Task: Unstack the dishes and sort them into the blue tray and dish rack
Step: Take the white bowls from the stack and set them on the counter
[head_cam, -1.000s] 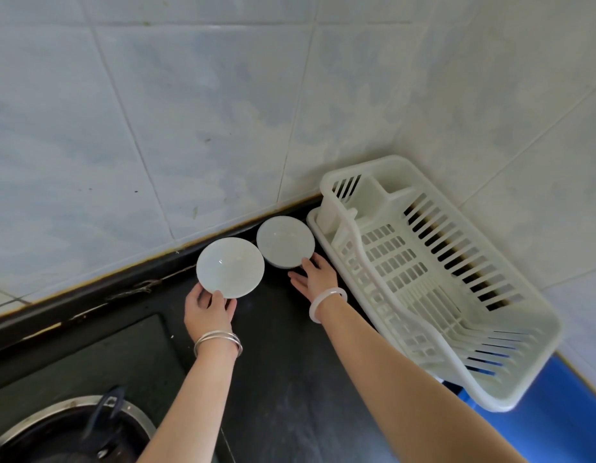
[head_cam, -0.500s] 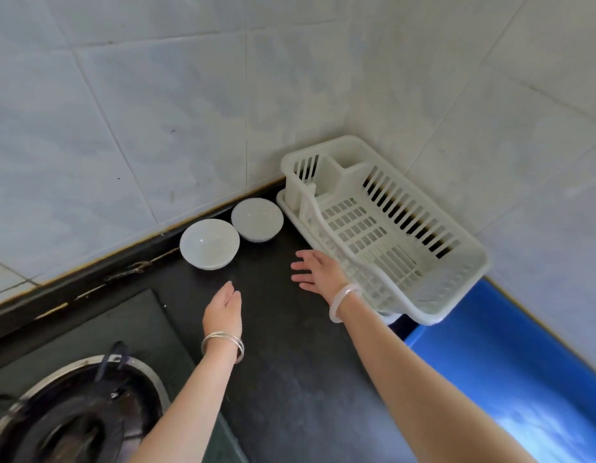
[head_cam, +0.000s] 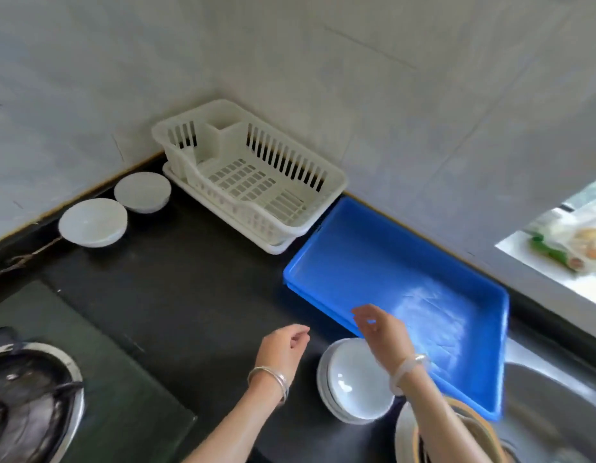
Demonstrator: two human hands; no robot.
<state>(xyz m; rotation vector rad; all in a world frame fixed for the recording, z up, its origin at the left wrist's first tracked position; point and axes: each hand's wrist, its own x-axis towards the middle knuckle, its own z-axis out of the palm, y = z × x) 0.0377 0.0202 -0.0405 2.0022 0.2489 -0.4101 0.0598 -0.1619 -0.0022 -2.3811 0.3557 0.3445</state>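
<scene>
Dishes: a stack of white bowls (head_cam: 355,382) sitting at the near edge of the black counter (head_cam: 176,295), touching or just beside the near left corner of the blue tray (head_cam: 383,248). Two more white bowls lying upside down along the far edge, by the wall: one (head_cam: 92,222) nearer the left, the other (head_cam: 142,192) just beside the dish rack (head_cam: 256,175). Dish rack occupying the far corner, holding nothing; blue tray lying along the right edge, touching the rack's near end, also holding nothing.

Right hand (head_cam: 381,335) hovering over the stack's far rim and the tray's near wall, fingers loosely spread, gripping nothing. Left hand (head_cam: 283,345) hanging over bare counter just left of the stack, fingers loosely curled, gripping nothing. Bracelets showing on both wrists.

Pan (head_cam: 29,402) sitting at the near left corner. Sink (head_cam: 557,412) lying past the tray at the near right.
</scene>
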